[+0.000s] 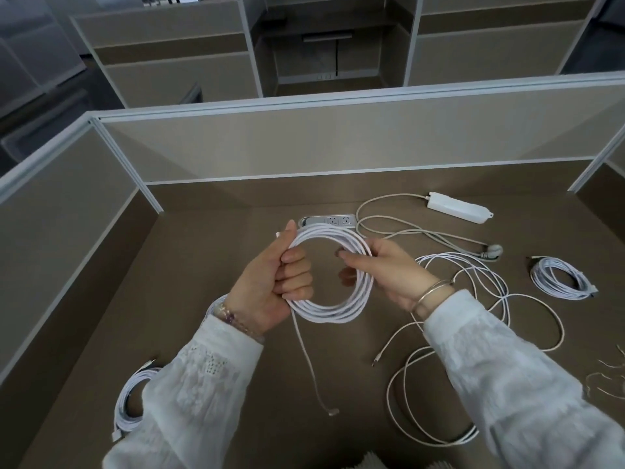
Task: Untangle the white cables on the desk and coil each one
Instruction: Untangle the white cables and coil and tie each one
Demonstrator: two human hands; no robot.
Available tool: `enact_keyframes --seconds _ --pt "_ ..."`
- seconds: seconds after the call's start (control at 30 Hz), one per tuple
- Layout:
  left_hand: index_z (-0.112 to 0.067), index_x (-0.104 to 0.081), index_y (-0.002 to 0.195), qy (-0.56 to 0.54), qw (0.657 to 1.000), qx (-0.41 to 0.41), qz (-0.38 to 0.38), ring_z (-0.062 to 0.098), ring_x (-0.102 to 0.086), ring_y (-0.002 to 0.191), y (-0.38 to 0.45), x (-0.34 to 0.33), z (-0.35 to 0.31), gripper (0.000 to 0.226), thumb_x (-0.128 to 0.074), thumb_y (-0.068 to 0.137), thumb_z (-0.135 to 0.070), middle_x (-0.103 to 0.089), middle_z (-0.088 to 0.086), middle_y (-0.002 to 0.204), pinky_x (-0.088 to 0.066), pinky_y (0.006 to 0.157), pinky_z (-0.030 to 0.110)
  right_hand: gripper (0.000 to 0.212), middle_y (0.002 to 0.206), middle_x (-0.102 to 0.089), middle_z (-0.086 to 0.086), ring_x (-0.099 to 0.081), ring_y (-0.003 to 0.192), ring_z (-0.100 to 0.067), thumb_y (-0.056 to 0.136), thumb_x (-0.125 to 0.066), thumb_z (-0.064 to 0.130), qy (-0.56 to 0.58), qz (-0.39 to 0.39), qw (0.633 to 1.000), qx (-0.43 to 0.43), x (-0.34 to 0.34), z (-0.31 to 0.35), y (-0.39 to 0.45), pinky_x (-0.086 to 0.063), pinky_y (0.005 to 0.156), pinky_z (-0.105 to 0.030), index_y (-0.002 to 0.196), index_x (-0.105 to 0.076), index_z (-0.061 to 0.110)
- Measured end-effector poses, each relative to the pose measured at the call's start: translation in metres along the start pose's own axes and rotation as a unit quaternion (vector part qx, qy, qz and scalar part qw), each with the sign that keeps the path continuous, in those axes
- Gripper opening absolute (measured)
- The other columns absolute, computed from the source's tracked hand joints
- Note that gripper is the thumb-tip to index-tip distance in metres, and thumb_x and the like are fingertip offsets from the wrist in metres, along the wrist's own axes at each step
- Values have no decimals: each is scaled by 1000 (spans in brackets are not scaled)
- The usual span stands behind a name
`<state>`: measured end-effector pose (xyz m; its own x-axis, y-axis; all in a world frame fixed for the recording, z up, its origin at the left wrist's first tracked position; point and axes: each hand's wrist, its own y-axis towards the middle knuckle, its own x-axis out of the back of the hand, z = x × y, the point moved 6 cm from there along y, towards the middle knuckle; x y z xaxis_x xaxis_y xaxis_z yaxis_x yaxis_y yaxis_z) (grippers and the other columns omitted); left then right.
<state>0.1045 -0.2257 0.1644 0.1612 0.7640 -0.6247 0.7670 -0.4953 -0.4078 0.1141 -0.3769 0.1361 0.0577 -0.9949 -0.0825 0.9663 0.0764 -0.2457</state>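
White cable coil [333, 272] held above brown desk [209, 265]. Left hand [274, 282] fingers curled round its left side; right hand [382, 269] pinches right side. Loose tail [309, 363] hangs to desk. Tangled cables [473, 299] lie right; finished coil [561, 277] far right, apparently tied.

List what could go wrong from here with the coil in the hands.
1. The coil has a loose tail hanging to the desk; it may snag or unwind a loop.
2. The right hand only pinches the loops; if the left hand eases, they could spring apart.
3. The loose cables beside it could catch on the sleeve.
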Motion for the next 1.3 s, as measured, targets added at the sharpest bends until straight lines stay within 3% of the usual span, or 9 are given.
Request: enact_keyframes --seconds 0.17,0.3,0.4,0.5,0.6,0.73,0.93,1.1,1.3 --pt "-21 -33 49 -1 999 29 19 7 -7 36 3 -3 -5 52 -51 87 -52 -18 -10 39 -10 36 18 18 59 -52 0 -58 45 -17 90 -60 22 123 27 990 -61 -7 -5 -2 -50 44 -25 81 -51 9" --pt "-22 -33 48 -13 1000 2 -11 4 -17 29 9 -1 -7 54 -52 90 -50 -18 -10 39 -13 33 17 20 65 -60 -5 -61 52 -17 88 -61 27 148 -19 989 -25 -9 -4 -2 -54 54 -26 86 -58 8" --pt "-22 -32 47 -53 996 -59 -34 4 -17 29 13 4 -17 56 -48 95 -47 -18 -9 39 -13 32 17 38 79 -64 -4 -60 71 -18 78 -66 52 92 -100 991 -17 -7 -25 -8 -48 67 -32 88 -61 16" --pt "-22 -29 48 -73 987 -123 -68 5 -16 30 14 10 -29 57 -47 97 -46 -17 -9 40 -15 32 18 47 58 -46 -3 -43 52 -19 76 -61 62 50 -236 970 -37 -2 -59 -26 -35 48 -24 74 -57 15" --pt "-22 -28 49 -82 980 -164 -80 6 -14 31 14 12 -36 57 -45 98 -47 -16 -8 41 -16 33 18 48 48 -48 -6 -43 35 -18 94 -48 46 62 -116 974 -187 -32 -89 -46 -32 36 -17 66 -57 8" --pt "-22 -28 48 -83 980 -168 -62 5 -14 30 15 6 -31 58 -43 98 -48 -16 -8 39 -15 33 19 52 65 -64 -10 -60 53 -21 87 -53 55 234 25 922 -307 -71 -96 -52 -46 48 -23 69 -64 7" --pt "-22 -30 47 -78 982 -161 -68 5 -14 30 10 8 -19 58 -44 98 -47 -17 -8 39 -14 33 18 15 56 -64 -2 -58 46 -9 92 -56 8 416 -129 882 -180 -46 -76 -20 -49 45 -19 78 -61 8" --pt "-22 -30 49 -77 982 -142 -101 6 -15 31 7 26 -13 56 -46 98 -45 -17 -9 40 -14 34 19 29 70 -49 -8 -51 43 -4 92 -56 7 153 -222 963 25 5 -41 -16 -39 39 -18 121 -51 11" --pt "-22 -32 49 -71 995 -49 -42 4 -16 28 8 18 3 54 -49 94 -45 -18 -9 38 -11 34 17 48 71 -48 6 -51 52 -18 87 -64 12 -159 -220 935 229 28 14 -18 -50 52 -36 117 -48 46"
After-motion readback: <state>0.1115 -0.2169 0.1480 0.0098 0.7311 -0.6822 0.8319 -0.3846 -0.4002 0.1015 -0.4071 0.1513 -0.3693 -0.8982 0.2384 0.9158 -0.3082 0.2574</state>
